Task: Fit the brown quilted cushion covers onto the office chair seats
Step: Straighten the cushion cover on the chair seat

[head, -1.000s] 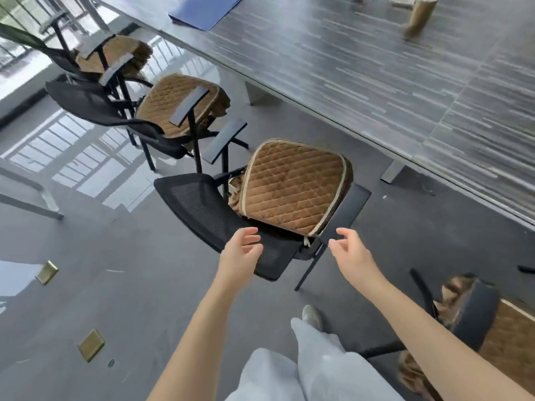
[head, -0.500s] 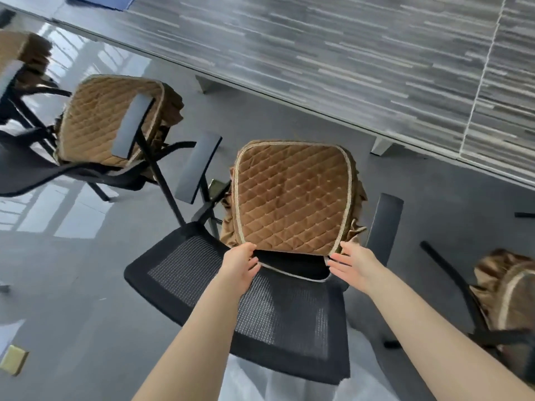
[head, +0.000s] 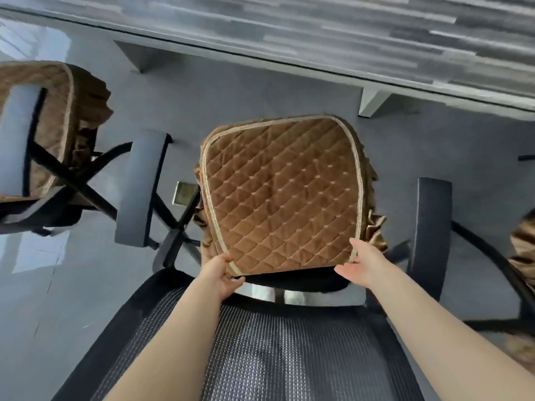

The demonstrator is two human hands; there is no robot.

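Observation:
A brown quilted cushion cover [head: 282, 195] with pale piping lies over the seat of the black office chair straight below me. Its near edge is lifted off the black seat [head: 298, 280]. My left hand [head: 221, 274] grips the cover's near left corner, thumb on top and fingers underneath. My right hand [head: 362, 264] is at the near right corner, thumb on the piping and fingers spread below the edge. The chair's mesh backrest [head: 260, 348] fills the foreground under my forearms. Its two armrests, the left armrest [head: 139, 189] and the right armrest [head: 431, 235], flank the seat.
A second chair with a fitted brown cover [head: 49, 123] stands at the left. Part of another brown cover [head: 524, 256] shows at the right edge. A long striped grey table [head: 318, 33] runs across the top, its support [head: 373, 102] near the seat. A brass floor socket [head: 185, 192] sits by the chair's base.
I have leaned in over the chair, so it fills the view. Both hands have moved from reaching toward the backrest to the cover's near corners and lifted that edge.

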